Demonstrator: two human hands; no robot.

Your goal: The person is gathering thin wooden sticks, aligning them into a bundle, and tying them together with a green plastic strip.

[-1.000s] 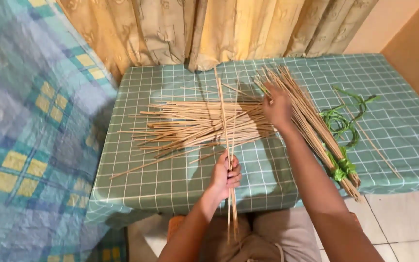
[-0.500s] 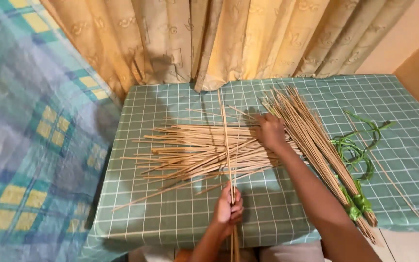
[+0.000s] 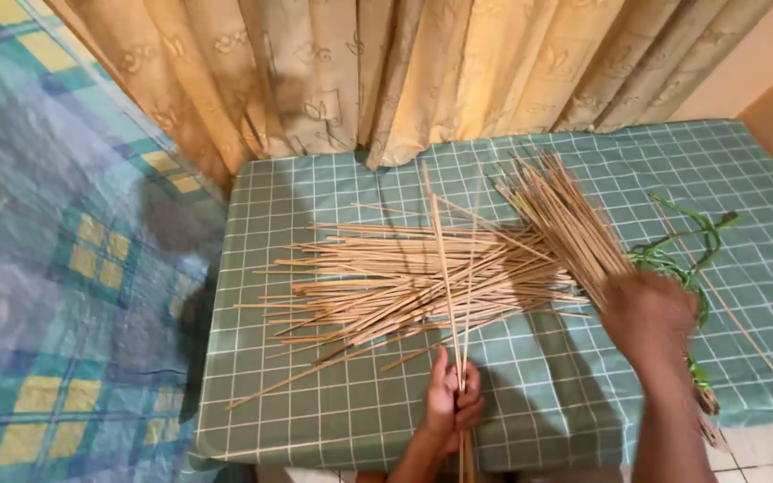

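Gripping a few thin sticks (image 3: 447,268) upright near the table's front edge, the left hand (image 3: 452,404) is closing its fingers around them; the sticks are reaching up across the loose pile of sticks (image 3: 404,282) lying spread on the green checked tablecloth (image 3: 333,402). The right hand (image 3: 648,315), blurred, is hovering at the lower end of a slanted bundle of sticks (image 3: 558,215); its grip cannot be told. Green strips (image 3: 686,246) are lying just right of it.
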